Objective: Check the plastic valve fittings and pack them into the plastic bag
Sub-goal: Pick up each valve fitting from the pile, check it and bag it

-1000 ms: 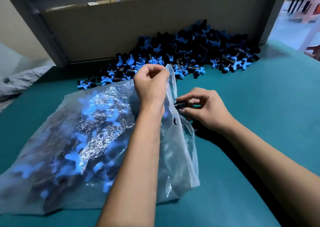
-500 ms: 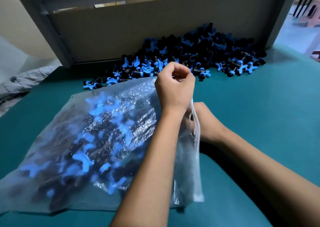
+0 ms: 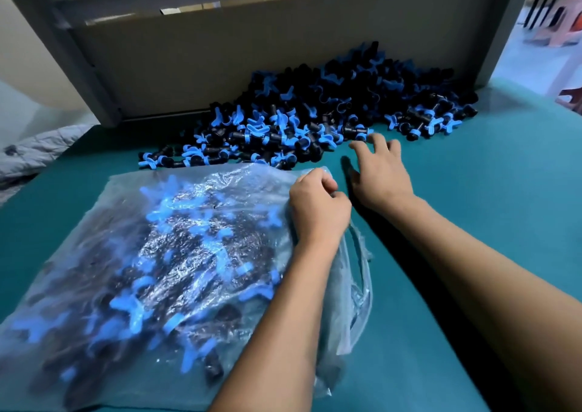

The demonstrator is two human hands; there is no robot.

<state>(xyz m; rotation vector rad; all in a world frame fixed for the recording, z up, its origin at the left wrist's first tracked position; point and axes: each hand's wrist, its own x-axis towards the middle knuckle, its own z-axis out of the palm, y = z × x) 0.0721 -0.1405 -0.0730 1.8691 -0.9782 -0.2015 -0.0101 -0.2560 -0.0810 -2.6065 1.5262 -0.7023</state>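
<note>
Lying flat at lower left on the teal counter [image 3: 472, 285], one plastic bag [image 3: 135, 270] already holds many fittings; the left hand [image 3: 318, 210] pinches its mouth at frame centre, seemingly keeping it open for loading. Just beyond, the right hand [image 3: 379, 172], fingers spread and empty, reaches toward the heap of valve fittings [image 3: 315, 118], too many to count, against the upper-centre cardboard wall [image 3: 220, 58].

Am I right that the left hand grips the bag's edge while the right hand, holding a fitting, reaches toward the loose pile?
Not quite: the head view shows the right hand empty, its fingers spread as it reaches toward the loose pile. The left hand does grip the edge of the plastic bag.
</note>
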